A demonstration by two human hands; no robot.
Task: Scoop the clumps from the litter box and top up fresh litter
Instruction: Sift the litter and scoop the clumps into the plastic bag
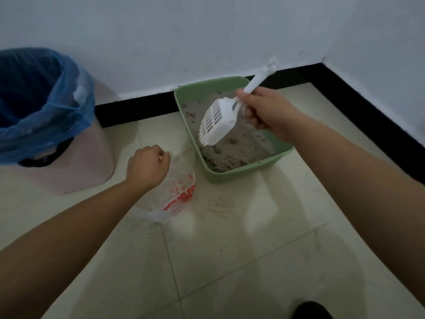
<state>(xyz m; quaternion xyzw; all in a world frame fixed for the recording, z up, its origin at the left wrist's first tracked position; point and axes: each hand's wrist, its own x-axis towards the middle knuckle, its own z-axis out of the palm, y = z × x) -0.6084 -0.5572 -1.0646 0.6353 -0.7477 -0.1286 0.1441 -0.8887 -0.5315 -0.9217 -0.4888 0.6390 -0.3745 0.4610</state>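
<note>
Fingers (254, 122) of right hand (269, 111) grip one white plastic scoop (217, 122) over one green litter box (243, 174); left hand (147, 166) pinches one clear red-printed bag (179, 194); one blue-lined pink bin (76, 176) nearby.

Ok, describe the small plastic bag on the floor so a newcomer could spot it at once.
Find the green litter box against the black skirting. On the tiles just left of it lies a crumpled plastic bag, its top held by the left hand. Unlike the blue liner in the pink bin further left, it is clear with red print.
</note>
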